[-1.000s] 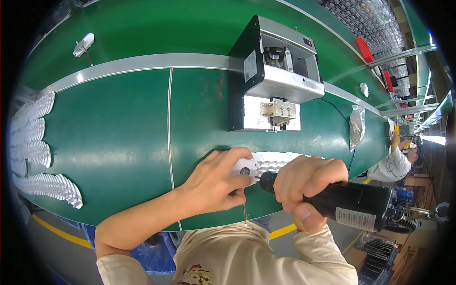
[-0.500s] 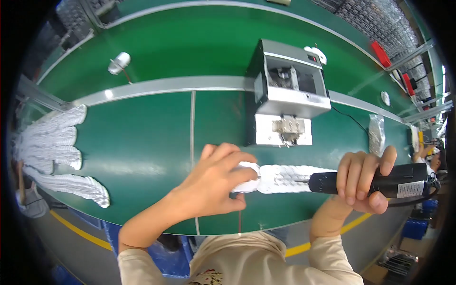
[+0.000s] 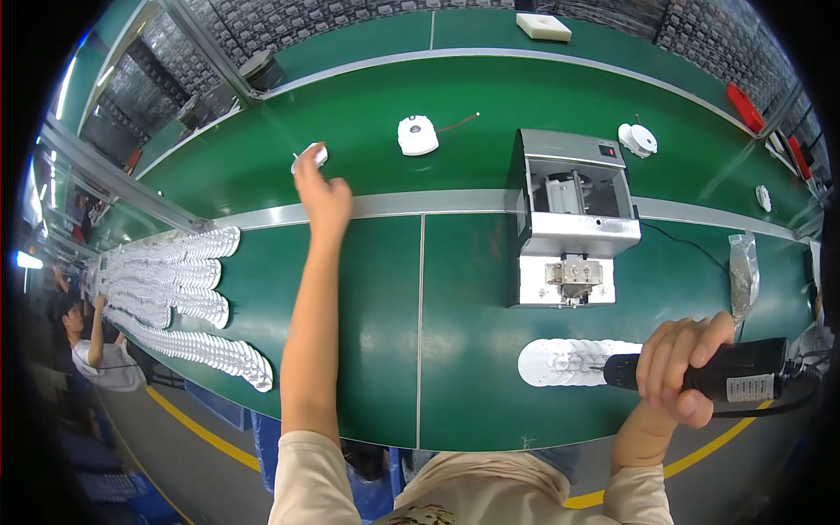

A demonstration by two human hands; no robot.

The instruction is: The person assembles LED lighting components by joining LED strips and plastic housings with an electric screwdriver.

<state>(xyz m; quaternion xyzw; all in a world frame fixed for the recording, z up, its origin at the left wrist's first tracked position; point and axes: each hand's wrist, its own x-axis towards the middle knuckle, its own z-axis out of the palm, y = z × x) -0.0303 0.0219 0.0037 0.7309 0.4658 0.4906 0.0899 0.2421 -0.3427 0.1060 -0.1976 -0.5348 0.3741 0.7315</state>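
My left hand point(image 3: 324, 197) reaches out to the far green belt, fingers closed on a small white plastic part point(image 3: 320, 157) that they partly cover. My right hand point(image 3: 682, 366) grips a black electric screwdriver point(image 3: 744, 363) lying nearly level, its thin bit pointing left. Beneath the bit, a row of overlapping white rounded plates point(image 3: 564, 361) lies on the green table, its right end hidden by the tool and hand. Another white part point(image 3: 417, 136) with a reddish wire sits on the belt, right of my left hand.
A grey screw-feeding machine point(image 3: 569, 192) stands beyond the plates. A bag of small pieces point(image 3: 744, 276) lies at right. More white plates point(image 3: 184, 271) lie in long rows at left. White spool-like parts point(image 3: 639, 140) rest on the belt. A co-worker point(image 3: 109, 354) stands far left.
My left hand has left the near end of the plate row and moved forward and left to the belt. The view has shifted. My right hand still holds the screwdriver over the row.
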